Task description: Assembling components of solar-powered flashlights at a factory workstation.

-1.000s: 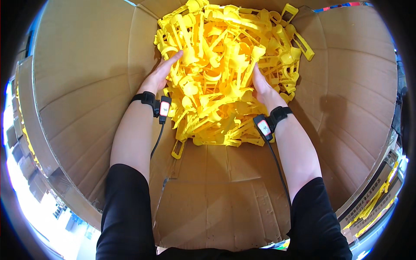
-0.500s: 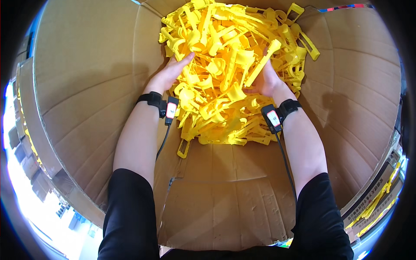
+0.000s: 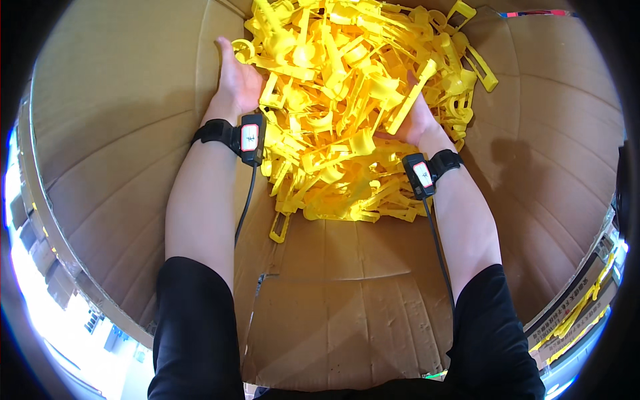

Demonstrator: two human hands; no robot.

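A large heap of yellow plastic pieces (image 3: 333, 120), many with long handles and curved or ring-shaped ends, lies against the far side of a cardboard box. At the heap's left edge is my left hand (image 3: 240, 80), palm toward the pieces and thumb stretched up and away; its other fingers are mostly hidden by the pieces. My right hand (image 3: 418, 121) reaches into the right part of the heap, spread, with its fingers partly covered. A long yellow piece (image 3: 412, 97) slants across in front of it. Neither hand is closed round a piece that I can make out.
Tall cardboard walls (image 3: 113, 133) curve up on both sides. Creased cardboard (image 3: 347, 300) spans the near side of the box. Black straps with small boxes and cables sit on both wrists. More yellow pieces (image 3: 580, 307) show outside at the lower right.
My left hand has moved left and slightly up, its thumb swinging away from the heap. Pieces at the upper left have shifted. My right hand has barely moved.
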